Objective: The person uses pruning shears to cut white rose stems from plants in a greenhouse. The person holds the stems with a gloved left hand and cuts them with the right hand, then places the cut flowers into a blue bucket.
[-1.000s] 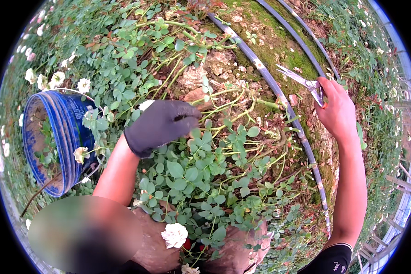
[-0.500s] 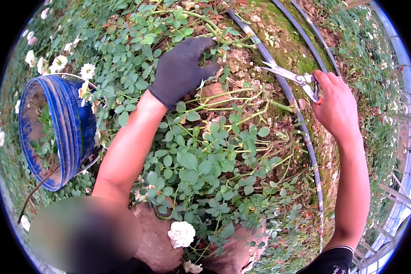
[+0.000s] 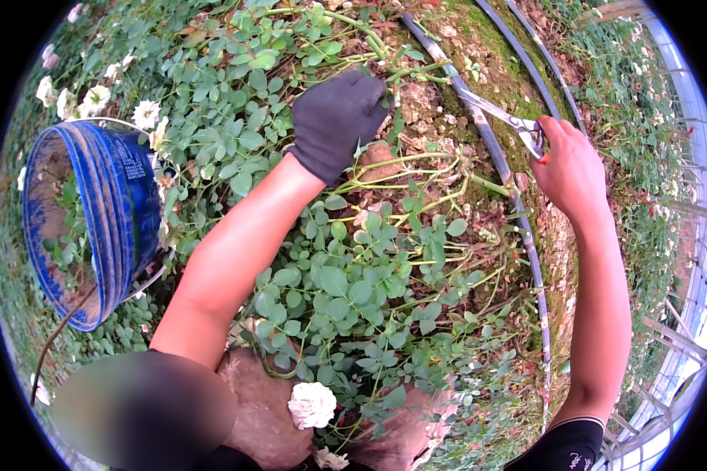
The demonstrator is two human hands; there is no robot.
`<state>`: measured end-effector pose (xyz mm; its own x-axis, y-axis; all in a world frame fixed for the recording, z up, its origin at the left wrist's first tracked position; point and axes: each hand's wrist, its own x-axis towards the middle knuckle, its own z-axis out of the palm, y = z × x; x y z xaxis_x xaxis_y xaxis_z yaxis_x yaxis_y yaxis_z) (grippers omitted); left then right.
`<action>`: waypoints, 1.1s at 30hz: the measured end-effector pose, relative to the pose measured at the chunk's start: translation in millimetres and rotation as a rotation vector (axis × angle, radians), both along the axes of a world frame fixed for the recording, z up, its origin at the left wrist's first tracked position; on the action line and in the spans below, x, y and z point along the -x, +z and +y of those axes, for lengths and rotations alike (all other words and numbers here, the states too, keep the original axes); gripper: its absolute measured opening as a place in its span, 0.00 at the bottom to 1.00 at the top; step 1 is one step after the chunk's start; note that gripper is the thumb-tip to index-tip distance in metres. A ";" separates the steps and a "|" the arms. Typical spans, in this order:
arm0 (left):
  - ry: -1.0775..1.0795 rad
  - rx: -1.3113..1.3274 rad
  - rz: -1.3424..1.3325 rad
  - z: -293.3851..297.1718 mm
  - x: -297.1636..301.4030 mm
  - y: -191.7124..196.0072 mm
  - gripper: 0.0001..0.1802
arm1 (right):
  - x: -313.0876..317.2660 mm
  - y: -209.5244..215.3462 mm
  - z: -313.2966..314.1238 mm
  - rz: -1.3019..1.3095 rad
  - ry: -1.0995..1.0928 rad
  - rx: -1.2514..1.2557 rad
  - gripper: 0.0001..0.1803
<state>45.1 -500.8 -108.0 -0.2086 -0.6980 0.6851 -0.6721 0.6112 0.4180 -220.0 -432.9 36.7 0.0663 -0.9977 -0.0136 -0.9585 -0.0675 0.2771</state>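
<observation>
I see green rose bush (image 3: 353, 290) filling middle of frame. Blue bucket (image 3: 106, 212) at left edge, tipped, leaves inside. Black pipe (image 3: 518, 228) runs down right side. Left hand (image 3: 342, 118), black glove, top middle, fingers curled on green stems (image 3: 385, 169). Right hand (image 3: 569, 169), bare, upper right, closed round shears (image 3: 499, 118), blades slightly apart. White rose (image 3: 312, 404) bottom middle.

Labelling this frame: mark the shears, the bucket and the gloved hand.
shears (image 3: 501, 116): head view, on the metal blades.
bucket (image 3: 122, 212): head view, on its blue outer wall.
gloved hand (image 3: 339, 118): head view, on the back of the black glove.
</observation>
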 end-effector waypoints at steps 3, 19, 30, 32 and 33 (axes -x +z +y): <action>-0.068 -0.124 -0.079 7.7 -8.8 5.7 0.06 | 4.6 -12.2 -11.4 -0.008 0.015 0.018 0.22; -0.186 -0.671 0.406 12.0 -28.8 -8.5 0.12 | -3.9 -42.3 -58.5 -0.145 0.195 0.063 0.17; -0.083 -0.637 0.523 9.7 -37.3 -8.8 0.13 | -11.6 3.0 -41.4 0.025 0.188 0.144 0.25; -0.008 -0.643 0.465 9.8 -39.4 -2.7 0.13 | -24.4 11.0 -48.0 0.108 0.324 0.168 0.27; -0.031 -0.610 0.491 9.0 -38.0 -4.8 0.14 | -27.5 12.5 -55.2 0.141 0.368 0.177 0.27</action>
